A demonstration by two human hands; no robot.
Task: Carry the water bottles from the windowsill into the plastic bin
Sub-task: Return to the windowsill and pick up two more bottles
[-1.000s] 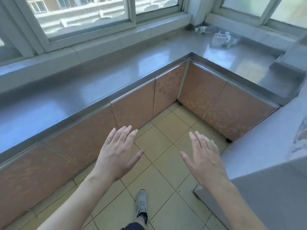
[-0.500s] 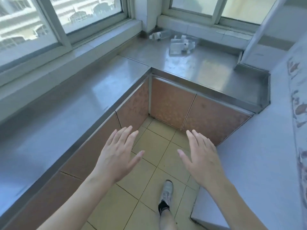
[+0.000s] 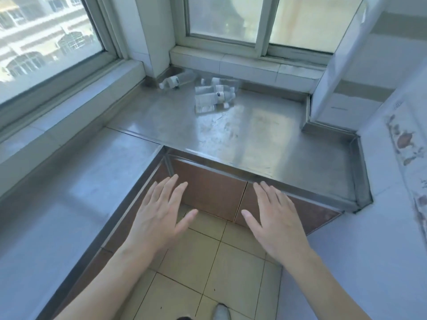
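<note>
Fingers [image 3: 172, 188] of both hands straight, slightly spread, holding nothing: left hand [image 3: 159, 218], right hand [image 3: 275, 218] over floor. Water bottles [image 3: 213, 95] lie on far metal windowsill [image 3: 265, 135], well apart from fingertips; one bottle [image 3: 176, 80] farther left in corner.

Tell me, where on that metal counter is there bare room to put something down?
The counter is bare from its front edge back to the cluster of bottles, and rightward to the wall. The long left run under the big window is bare too. It is crowded only at the back corner, around the lone bottle.
</note>
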